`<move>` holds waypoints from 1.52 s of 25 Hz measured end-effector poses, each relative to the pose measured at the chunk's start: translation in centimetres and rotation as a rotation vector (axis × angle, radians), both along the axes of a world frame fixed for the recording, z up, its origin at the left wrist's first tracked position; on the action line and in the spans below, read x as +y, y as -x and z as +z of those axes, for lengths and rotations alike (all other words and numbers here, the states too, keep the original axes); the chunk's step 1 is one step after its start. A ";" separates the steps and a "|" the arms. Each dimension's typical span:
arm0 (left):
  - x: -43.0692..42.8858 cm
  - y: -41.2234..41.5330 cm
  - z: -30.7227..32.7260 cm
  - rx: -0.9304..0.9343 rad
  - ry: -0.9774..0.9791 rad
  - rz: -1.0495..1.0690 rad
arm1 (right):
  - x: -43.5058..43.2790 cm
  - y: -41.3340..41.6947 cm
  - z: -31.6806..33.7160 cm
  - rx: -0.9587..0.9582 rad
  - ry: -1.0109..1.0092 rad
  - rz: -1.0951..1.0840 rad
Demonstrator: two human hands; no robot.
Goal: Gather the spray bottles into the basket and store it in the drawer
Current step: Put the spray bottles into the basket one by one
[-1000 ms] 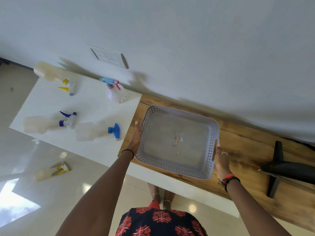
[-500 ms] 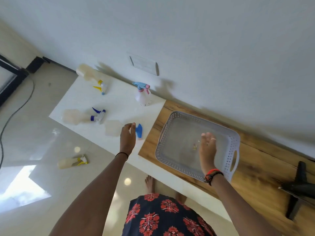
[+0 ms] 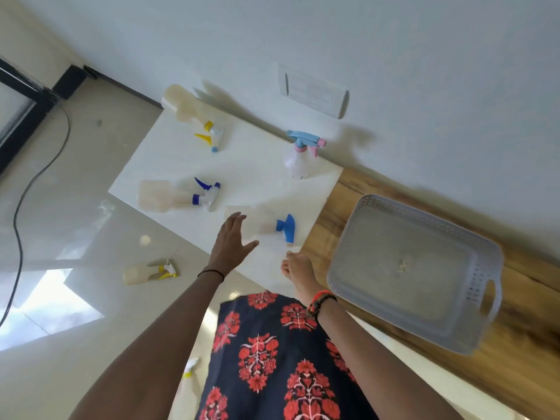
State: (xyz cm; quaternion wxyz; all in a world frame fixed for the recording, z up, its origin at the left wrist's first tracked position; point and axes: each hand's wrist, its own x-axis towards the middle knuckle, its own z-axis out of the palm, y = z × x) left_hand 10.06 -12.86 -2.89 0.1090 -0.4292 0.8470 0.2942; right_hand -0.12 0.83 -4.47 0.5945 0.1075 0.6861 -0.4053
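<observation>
**On the bench: nothing gathered yet**

Beside you the basket [image 3: 415,274] sits empty. Four spray bottles lie outside it; your left hand [image 3: 231,244] spreads open over the blue-nozzled bottle [image 3: 266,227], your right hand [image 3: 298,268] loosely curled, holding nothing. No drawer shows.

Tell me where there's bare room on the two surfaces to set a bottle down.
Bare room: the basket is empty inside, and wooden top lies bare right of it. The white top has an open strip between the yellow-trigger bottle and pink-trigger bottle. Crowded: near the left hand, by the blue-nozzle bottle.
</observation>
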 end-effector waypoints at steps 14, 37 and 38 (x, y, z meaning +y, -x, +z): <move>-8.8 2.1 -5.0 -0.128 0.219 -0.349 | -12.5 -2.4 -3.6 -0.314 0.083 -0.561; 10.7 11.1 0.3 0.569 -0.217 0.102 | 6.0 9.8 3.0 -0.006 0.305 -0.536; 11.5 12.0 0.4 0.556 -0.233 0.078 | 7.1 10.5 3.0 0.031 0.314 -0.543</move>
